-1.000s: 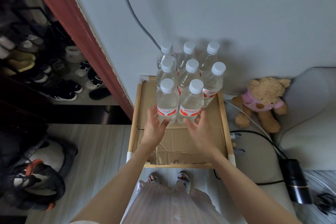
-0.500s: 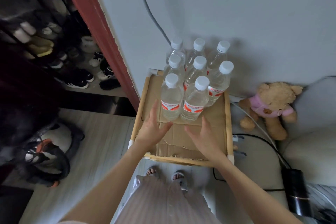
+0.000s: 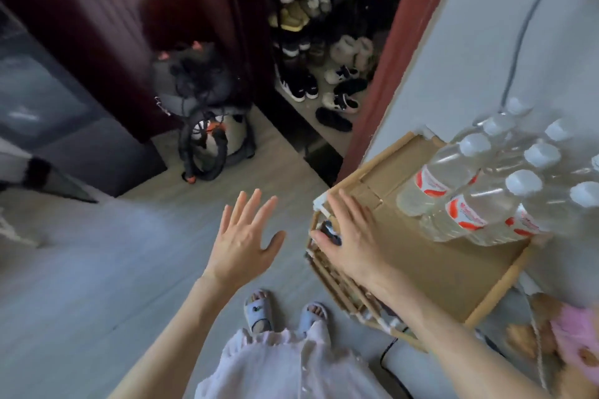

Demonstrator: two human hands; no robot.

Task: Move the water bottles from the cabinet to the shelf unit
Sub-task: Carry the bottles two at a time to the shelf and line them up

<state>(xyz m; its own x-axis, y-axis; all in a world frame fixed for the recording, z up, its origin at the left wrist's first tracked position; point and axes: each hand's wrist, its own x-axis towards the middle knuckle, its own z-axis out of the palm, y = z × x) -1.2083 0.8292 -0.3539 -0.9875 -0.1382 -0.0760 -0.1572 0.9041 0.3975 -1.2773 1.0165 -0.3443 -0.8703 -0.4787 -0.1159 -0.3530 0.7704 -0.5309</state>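
Now, left hand: mine, spread wide with straight fingers, palm down, in the air over the grey floor, holding nothing and touching nothing.
Right hand: also flat and wide, fingers straight and close together, lying over the near left corner of the shelf; I hold nothing in it, and I cannot tell whether the palm presses the frame or only hangs just above it.
Gap between hands: they are apart, the left one out past the shelf's left edge.
Shelf top: a wooden frame lined with cardboard, bare on the near part beside my right hand.
Bottles: a tight cluster with white caps and red-and-white labels, standing on the far right part of the cardboard, near the grey wall; blurred, so I give no count. They are well apart from both my hands.
Below me: my pale skirt and two light sandals on the floor, near the shelf's near edge.
Right, near: a teddy bear in pink, partly cut off, on the floor beside the shelf.
Far: a shoe rack full of shoes past a red door frame.
Far left: a dark bag with orange trim on the floor against a dark red cabinet.
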